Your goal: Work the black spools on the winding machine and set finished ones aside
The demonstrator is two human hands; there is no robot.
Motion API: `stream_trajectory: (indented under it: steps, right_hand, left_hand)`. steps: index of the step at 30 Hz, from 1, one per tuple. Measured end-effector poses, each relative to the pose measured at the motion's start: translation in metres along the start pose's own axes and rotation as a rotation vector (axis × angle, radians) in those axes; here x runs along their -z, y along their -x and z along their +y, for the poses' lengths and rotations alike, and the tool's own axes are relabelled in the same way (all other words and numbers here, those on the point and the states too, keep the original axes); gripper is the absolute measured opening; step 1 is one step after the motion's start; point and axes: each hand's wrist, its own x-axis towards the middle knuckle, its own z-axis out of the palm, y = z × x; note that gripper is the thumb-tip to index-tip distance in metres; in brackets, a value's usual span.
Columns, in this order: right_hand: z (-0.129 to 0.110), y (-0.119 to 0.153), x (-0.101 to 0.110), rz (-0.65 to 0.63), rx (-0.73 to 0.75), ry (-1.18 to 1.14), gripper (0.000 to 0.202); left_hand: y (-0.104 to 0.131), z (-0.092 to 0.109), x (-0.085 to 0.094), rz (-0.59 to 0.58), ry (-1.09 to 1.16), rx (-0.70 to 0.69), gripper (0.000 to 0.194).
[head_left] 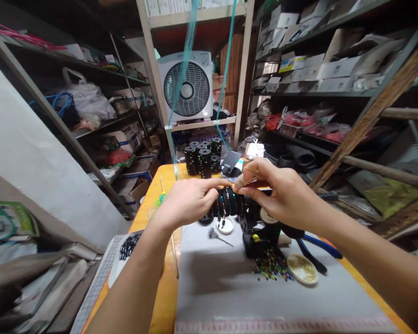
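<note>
Shelves crammed with white boxes, plastic bags and red packets close in on both sides of this narrow storeroom, and a white box fan (187,86) sits on a shelf at the far end with teal cords (183,74) hanging down in front of it. Below it an orange worktop (162,297) runs toward the viewer, most of it covered by a grey mat (226,287). Over the middle of the mat the person holds a row of black spools (226,204) packed side by side on a horizontal axis, raised above the surface. Their left hand (186,200) is curled around the left end of the row, fingers closed over it, and the right hand (280,192) pinches at the right end with thumb and fingertips pressed together on the top edge; whether something small sits in that pinch I cannot tell. Just under the hands stands a dark clamp-like stand (259,234), with a scatter of coloured beads (271,268) at its foot and a small round dish (302,268) beside them. Blue-handled pliers (316,250) lie near the right forearm. Near the left forearm a white tray of small black pieces (128,246) rests at the worktop edge. Farther back, more black spools stand stacked (202,158) next to a phone (230,162).
</note>
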Motion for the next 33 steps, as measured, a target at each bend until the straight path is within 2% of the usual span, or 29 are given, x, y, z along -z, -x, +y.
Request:
stream_trajectory:
  steps: [12,15,21,24,26,28,30,33]
  right_hand:
    - [-0.001,0.017,-0.022,0.245,0.222,0.365,0.020]
    - [-0.003,0.021,-0.023,0.193,0.257,0.398,0.021]
    - [-0.011,0.032,-0.017,0.031,0.430,0.568,0.034]
    - [-0.019,0.055,-0.015,-0.065,0.322,0.570,0.055]
    - [-0.025,0.079,-0.018,-0.069,0.229,0.531,0.059]
    - [-0.028,0.106,-0.025,-0.044,0.132,0.441,0.040]
    - [-0.027,0.129,-0.034,-0.161,-0.079,0.317,0.013]
    - [-0.017,0.152,-0.046,-0.273,-0.322,0.212,0.013]
  left_hand:
    - [-0.002,-0.001,-0.001,-0.017,0.019,0.029,0.042]
    - [-0.001,0.000,-0.001,-0.014,0.015,0.029,0.041]
    - [-0.001,0.000,-0.002,-0.008,0.005,-0.003,0.041]
    - [-0.002,0.000,-0.003,-0.009,0.001,0.003,0.040]
    - [-0.002,0.000,-0.003,-0.007,-0.004,0.028,0.037]
    - [-0.002,0.000,-0.003,-0.002,-0.012,0.047,0.034]
    - [-0.002,0.000,-0.003,0.007,-0.023,0.049,0.032]
    - [-0.002,0.001,-0.003,0.004,-0.005,0.035,0.030]
